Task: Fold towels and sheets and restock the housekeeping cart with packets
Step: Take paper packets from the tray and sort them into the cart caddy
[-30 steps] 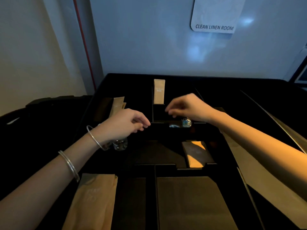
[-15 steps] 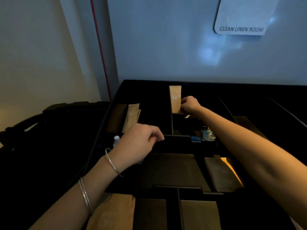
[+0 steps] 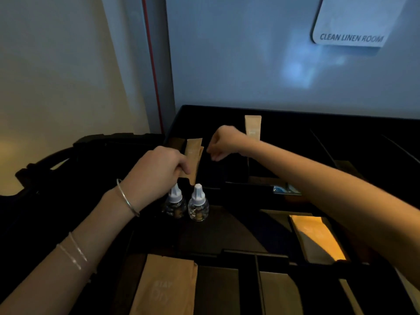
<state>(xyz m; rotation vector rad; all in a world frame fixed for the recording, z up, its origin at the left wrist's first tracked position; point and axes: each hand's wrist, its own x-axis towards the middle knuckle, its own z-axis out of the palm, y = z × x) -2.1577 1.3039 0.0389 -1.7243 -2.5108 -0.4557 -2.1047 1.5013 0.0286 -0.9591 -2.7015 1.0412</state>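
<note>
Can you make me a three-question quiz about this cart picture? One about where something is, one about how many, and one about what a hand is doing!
1. Where is the sign reading CLEAN LINEN ROOM?
A. on the wall, upper right
B. on the floor
C. inside the cart tray

2. How many small clear bottles with white caps stand in the tray?
A. none
B. two
C. five

3. What is the left hand doing?
A. lying flat and open
B. pinching a tan packet
C. holding a towel

Answers: 1 A, it hangs above the cart. 2 B, one bottle and another stand side by side. 3 B, its fingers close on the packet's edge.
</note>
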